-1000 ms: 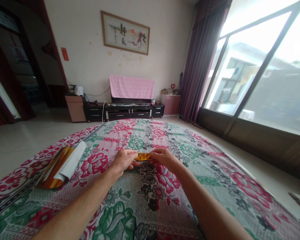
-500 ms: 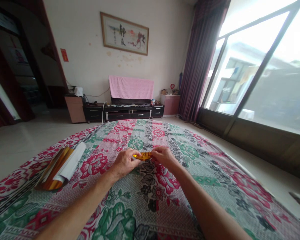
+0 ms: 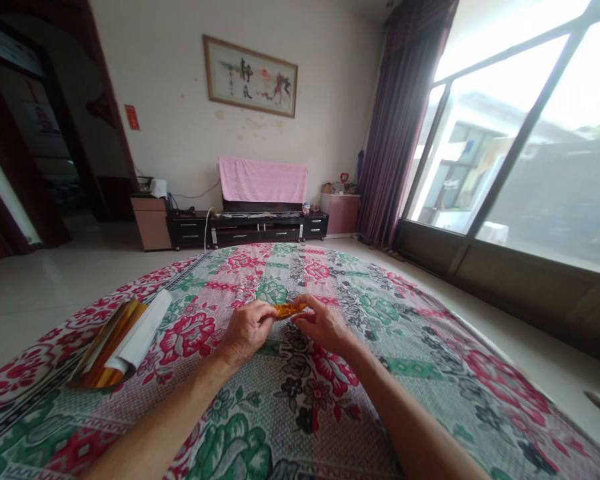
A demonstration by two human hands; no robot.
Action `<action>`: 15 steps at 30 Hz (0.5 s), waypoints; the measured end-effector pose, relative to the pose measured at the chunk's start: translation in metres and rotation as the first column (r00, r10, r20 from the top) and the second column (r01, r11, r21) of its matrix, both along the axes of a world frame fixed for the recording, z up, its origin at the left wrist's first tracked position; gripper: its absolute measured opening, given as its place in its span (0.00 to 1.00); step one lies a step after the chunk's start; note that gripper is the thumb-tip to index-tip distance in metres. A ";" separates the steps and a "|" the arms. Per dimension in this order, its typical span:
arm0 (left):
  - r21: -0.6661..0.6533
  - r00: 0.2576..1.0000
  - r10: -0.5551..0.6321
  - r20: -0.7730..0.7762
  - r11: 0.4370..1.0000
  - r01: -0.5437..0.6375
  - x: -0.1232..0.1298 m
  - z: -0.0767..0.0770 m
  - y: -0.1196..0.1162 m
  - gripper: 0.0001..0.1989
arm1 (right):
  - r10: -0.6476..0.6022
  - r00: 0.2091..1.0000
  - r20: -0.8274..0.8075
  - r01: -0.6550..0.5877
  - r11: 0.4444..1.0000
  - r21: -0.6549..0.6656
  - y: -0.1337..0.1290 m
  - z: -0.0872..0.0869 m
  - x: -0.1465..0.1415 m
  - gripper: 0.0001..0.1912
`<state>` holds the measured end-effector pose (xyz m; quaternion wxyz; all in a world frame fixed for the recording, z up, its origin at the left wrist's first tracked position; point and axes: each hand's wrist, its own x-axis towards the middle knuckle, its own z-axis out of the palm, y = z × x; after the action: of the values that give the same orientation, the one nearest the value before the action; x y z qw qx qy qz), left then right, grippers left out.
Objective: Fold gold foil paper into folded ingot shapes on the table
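Note:
Between my two hands is a small, shiny gold strip that looks like folded foil (image 3: 286, 310), held just above the table. My left hand (image 3: 247, 327) is closed, thumb and fingers pinching its left end. At the other end my right hand (image 3: 324, 323) has bent fingers, the index finger touching the strip and the thumb just below. Off to the left on the tablecloth (image 3: 235, 440) lie loosely curled gold sheets (image 3: 110, 347) and a rolled white sheet (image 3: 143, 337).
The round table's patterned cloth reaches down over its edges. Beyond it stand a low black cabinet (image 3: 255, 230) and a pink cloth (image 3: 263, 180) draped over something flat. A purple curtain (image 3: 380, 133) and large windows are on the right; a doorway is at the left.
My right hand's fingers have shifted and loosened a little along the gold strip, thumb lower than before. My left hand still pinches the other end. The view has tilted slightly upward.

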<state>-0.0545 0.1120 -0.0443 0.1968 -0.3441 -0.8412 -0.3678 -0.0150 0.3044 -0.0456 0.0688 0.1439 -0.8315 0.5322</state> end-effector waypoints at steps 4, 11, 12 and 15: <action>-0.003 0.998 -0.015 -0.067 1.000 0.015 0.000 -0.001 0.000 0.09 | -0.110 0.993 -0.040 0.108 0.993 -0.046 -0.001 -0.011 -0.008 0.08; 0.060 0.992 -0.006 -0.124 0.998 0.013 -0.001 -0.005 0.001 0.08 | -0.103 0.982 -0.156 0.067 0.973 -0.220 -0.010 -0.011 -0.008 0.05; 0.073 0.989 -0.012 -0.148 0.997 0.023 -0.002 -0.006 0.001 0.08 | -0.086 0.978 -0.188 0.035 0.966 -0.256 -0.012 -0.011 -0.007 0.04; 0.085 0.978 -0.028 -0.207 0.995 0.046 -0.003 -0.009 0.002 0.08 | -0.054 0.967 -0.247 -0.016 0.962 -0.274 -0.014 -0.011 -0.007 0.04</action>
<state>-0.0576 0.1143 -0.0538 0.2910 -0.3867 -0.7924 -0.3713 -0.0224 0.2900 -0.0568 0.1983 0.1916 -0.7358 0.6185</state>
